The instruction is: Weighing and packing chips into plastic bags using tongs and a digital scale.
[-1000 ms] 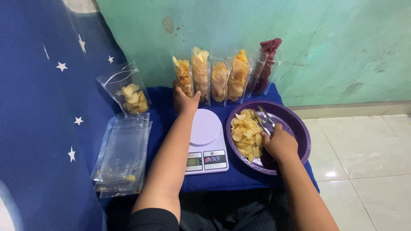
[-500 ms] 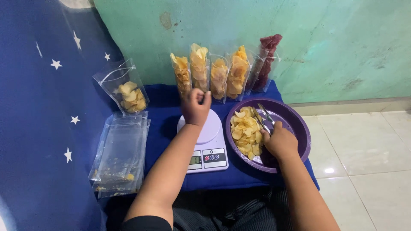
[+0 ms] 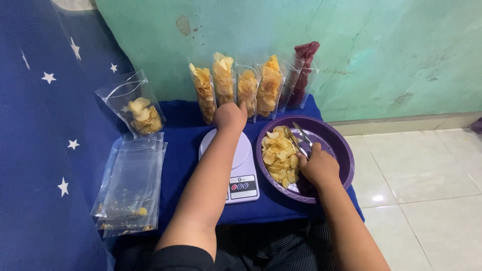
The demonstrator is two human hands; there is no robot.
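Tongs (image 3: 299,138), thin and silvery, clamped in right hand (image 3: 317,168) over yellow chips (image 3: 277,153); left hand (image 3: 229,116) fisted.

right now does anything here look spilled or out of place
Mostly tidy. Yellow crumbs lie at the near end of the flat empty bags, and the half-filled bag stands apart from the row of full bags, leaning.

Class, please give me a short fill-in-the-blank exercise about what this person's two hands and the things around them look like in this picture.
1. The right hand holds metal tongs over the round ____ plastic bowl of yellow chips.
2. The left hand is above the white digital ____.
3. The row of filled clear chip bags leans against the ____ wall.
4. The pile of empty clear bags lies on the ____ cloth.

Missing words: purple; scale; green; blue
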